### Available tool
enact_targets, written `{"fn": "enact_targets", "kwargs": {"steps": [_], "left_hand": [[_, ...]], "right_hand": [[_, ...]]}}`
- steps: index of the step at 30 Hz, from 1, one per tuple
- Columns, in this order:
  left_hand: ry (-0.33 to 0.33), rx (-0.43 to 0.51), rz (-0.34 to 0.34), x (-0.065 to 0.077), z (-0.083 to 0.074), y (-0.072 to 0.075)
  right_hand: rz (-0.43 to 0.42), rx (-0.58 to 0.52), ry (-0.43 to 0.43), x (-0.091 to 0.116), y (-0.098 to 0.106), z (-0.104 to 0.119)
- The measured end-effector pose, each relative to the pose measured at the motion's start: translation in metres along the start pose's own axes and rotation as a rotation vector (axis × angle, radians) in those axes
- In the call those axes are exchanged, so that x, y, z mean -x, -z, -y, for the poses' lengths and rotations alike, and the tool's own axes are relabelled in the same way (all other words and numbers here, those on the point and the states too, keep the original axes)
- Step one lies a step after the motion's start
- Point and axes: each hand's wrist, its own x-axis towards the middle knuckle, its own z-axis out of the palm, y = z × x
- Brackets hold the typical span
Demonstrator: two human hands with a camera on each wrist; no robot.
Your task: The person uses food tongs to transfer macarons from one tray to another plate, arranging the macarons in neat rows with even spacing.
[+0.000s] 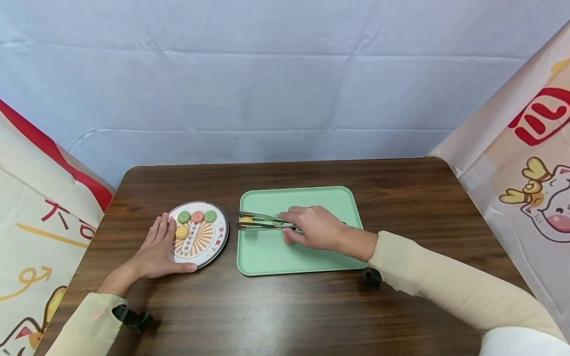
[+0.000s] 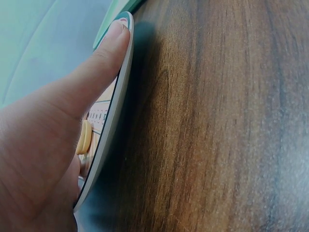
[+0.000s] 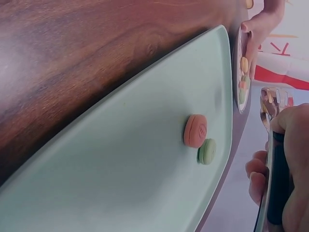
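Note:
My right hand (image 1: 317, 228) grips metal tongs (image 1: 269, 225) over the green tray (image 1: 267, 257); a dark handle (image 3: 278, 181) shows in the right wrist view. Between the tongs' tips, at the tray's left side, appears a yellow macaron (image 1: 246, 220); how firmly they clasp it is unclear. A pink macaron (image 3: 195, 131) and a green macaron (image 3: 207, 151) sit on the tray. My left hand (image 1: 156, 251) rests on the left rim of a round white plate (image 1: 218, 243), fingers extended, thumb (image 2: 104, 58) along the near edge. Several macarons (image 1: 197, 216) lie on this plate: green, pink and yellow.
Plate and tray stand side by side on a brown wood-grain table (image 1: 276, 316), a narrow gap between them. Behind it hangs a pale cloth (image 1: 267, 89). Printed cloths (image 1: 534, 163) flank both sides.

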Motion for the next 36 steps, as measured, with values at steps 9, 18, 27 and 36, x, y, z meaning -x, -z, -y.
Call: {"fn": "enact_targets", "kwargs": {"steps": [9,18,27,36], "left_hand": [[0.001,-0.003,0.012,0.000,0.000,0.000],[-0.018,0.009,-0.018,0.001,0.003,-0.002],[-0.013,0.014,-0.001,-0.002,0.012,-0.007],[-0.032,0.018,-0.013,-0.003,0.013,-0.006]], "right_hand": [[0.018,0.039,0.003,-0.010,-0.007,0.004],[0.034,0.061,-0.006,-0.020,-0.012,0.011],[0.076,0.066,-0.039,-0.028,-0.018,0.015],[0.098,0.068,-0.044,-0.040,-0.022,0.023]]}}
